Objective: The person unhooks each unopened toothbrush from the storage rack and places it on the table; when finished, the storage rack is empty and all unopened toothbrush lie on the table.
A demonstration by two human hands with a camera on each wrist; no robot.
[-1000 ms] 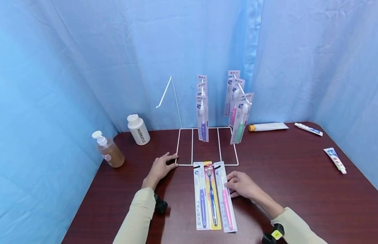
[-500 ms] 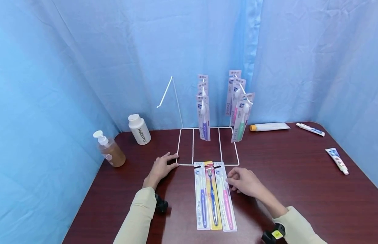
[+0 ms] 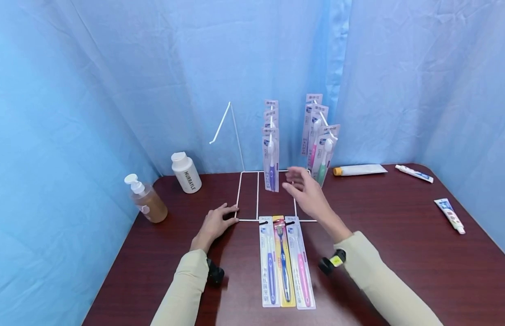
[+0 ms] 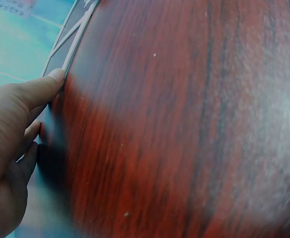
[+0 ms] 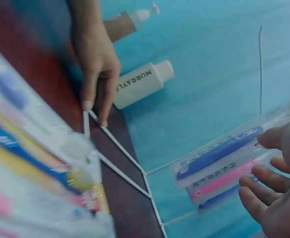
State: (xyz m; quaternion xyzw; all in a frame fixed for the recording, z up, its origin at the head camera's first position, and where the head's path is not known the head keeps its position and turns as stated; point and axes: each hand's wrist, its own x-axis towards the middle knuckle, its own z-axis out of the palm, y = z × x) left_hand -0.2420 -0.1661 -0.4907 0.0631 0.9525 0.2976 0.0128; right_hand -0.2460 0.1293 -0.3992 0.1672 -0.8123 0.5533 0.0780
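My left hand (image 3: 213,226) rests on the table at the near left corner of a white wire rack (image 3: 257,194). Its thumb and a finger, fairly straight, touch the rack's frame. My right hand (image 3: 310,194) is over the rack's right half, fingers loosely bent, holding nothing. Close by it, packaged toothbrushes (image 3: 271,163) hang from the middle hook and more packaged toothbrushes (image 3: 323,158) from the right hook, partly hidden by the hand. Before the rack lie a purple toothbrush pack (image 3: 271,271), a blue toothbrush pack with yellow card (image 3: 284,271) and a pink toothbrush pack (image 3: 303,271).
A white bottle (image 3: 186,173) and an amber pump bottle (image 3: 148,201) stand at the left. Toward the right lie a yellow-capped tube (image 3: 360,170) and two smaller tubes, one at the back (image 3: 414,173), one nearer (image 3: 449,215). Blue curtains (image 3: 195,68) surround the table.
My right hand has left the pink toothbrush pack's side, moving forward and up over the rack. The left hand stays at the rack's corner.
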